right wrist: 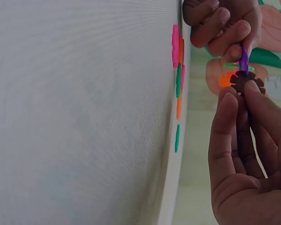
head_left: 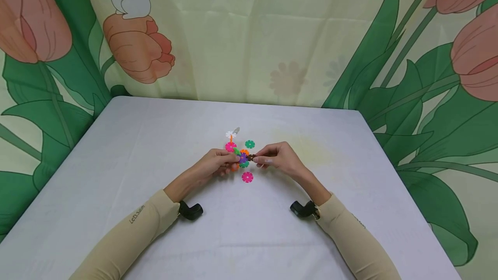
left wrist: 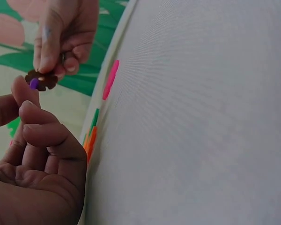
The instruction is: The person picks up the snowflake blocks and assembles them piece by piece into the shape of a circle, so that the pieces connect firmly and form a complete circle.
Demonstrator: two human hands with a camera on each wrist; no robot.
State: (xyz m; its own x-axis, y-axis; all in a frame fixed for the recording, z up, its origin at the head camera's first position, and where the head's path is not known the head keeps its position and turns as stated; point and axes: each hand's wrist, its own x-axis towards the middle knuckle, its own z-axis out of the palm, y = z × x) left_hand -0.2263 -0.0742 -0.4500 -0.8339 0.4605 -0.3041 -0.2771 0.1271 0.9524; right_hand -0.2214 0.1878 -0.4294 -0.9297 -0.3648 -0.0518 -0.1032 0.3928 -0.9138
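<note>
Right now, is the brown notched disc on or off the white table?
Off: the right hand pinches the brown disc above the table.

Floral backdrop and table suggest a staged corner.

A flat purple snowflake disc sits pinched in the left hand; at its three o'clock the right hand pinches a dark brown notched disc. I see them crosswise, rims meeting, raised off the table; how deep the notches engage, I can't tell.
</note>
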